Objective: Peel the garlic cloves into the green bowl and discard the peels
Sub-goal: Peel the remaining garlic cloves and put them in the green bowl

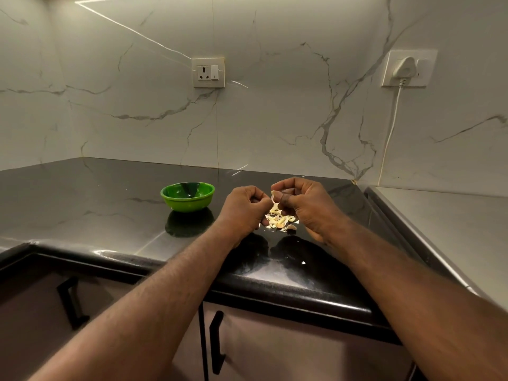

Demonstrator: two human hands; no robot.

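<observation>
Left hand [244, 207] and right hand [302, 204] both curled, fingertips pinching one garlic clove [275, 205] between them, just above pile of peels and cloves [280, 222] on black table [96, 204]. Clove's long axis unclear, mostly hidden by fingers. Off to left stood green bowl [189, 205], nearer left hand, apart from pile. Judgement: peeled clove must travel leftward to bowl; left hand better placed for drop.

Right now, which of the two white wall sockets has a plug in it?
The right-hand white wall socket, whose white cord hangs down; the middle socket behind the green bowl is free.
</observation>
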